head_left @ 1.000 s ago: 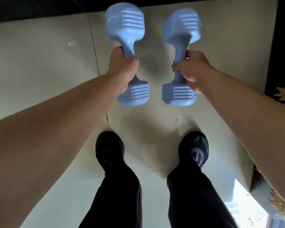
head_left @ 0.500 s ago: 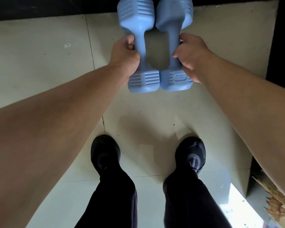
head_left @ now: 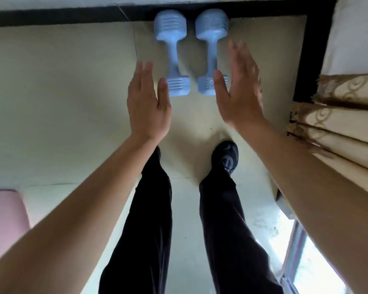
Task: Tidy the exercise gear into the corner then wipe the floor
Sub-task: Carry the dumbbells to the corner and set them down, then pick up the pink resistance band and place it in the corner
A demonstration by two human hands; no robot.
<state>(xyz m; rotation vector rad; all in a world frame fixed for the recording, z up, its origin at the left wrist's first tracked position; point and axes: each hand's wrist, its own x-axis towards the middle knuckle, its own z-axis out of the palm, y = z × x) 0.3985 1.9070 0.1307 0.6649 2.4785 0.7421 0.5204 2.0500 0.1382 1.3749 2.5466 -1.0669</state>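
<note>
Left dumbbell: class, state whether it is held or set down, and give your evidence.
Set down. The left dumbbell lies flat on the floor; the left hand is open beside it, gripping nothing.

A pleated beige fabric curtain with a brown scroll pattern [head_left: 338, 122] hangs to the right of the fingers [head_left: 243, 62] of the right hand [head_left: 240, 98]. A black skirting band [head_left: 51, 18] runs beyond the fingertips. A black shoe [head_left: 225, 154] stands on the near side of them.
</note>
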